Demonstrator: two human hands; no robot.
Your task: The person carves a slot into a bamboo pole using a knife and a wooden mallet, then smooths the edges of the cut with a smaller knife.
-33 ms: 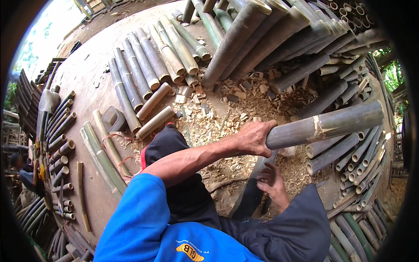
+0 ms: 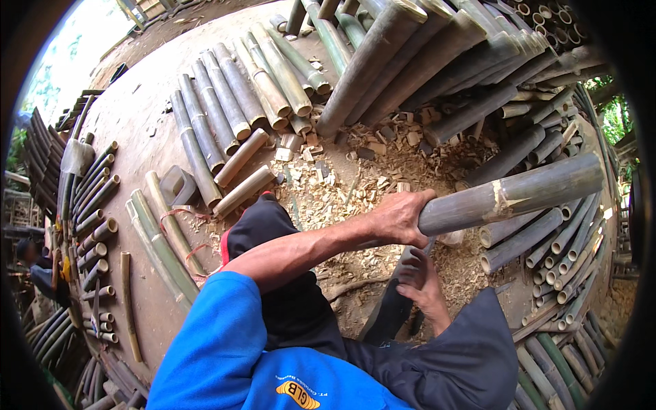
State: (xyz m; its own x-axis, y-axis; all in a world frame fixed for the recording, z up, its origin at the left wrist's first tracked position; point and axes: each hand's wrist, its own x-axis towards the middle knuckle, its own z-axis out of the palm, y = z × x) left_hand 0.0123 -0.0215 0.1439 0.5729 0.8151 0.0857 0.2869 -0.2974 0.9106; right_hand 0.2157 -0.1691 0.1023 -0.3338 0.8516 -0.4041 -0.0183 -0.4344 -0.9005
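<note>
My left hand (image 2: 400, 217) is closed round the near end of a thick grey-green bamboo pole (image 2: 519, 193). The pole slants up to the right above the ground, with a pale scraped ring at its joint. Just below that end is my right hand (image 2: 425, 285), its fingers bent and apart with nothing visible in them. It is close to a dark grey upright shape whose kind I cannot make out, partly hidden behind the fingers. My left forearm crosses over my dark trouser leg.
Pale wood chips (image 2: 335, 184) cover the ground ahead. Cut bamboo lengths (image 2: 225, 96) lie in a row at the far left, and thick bamboo poles (image 2: 383, 55) lean at the back. A bamboo stack (image 2: 547, 253) lies right. A person (image 2: 44, 273) is at the far left.
My right hand has shifted slightly up and left, closer to the bamboo pole's near end. The pole and my left hand have barely moved.
</note>
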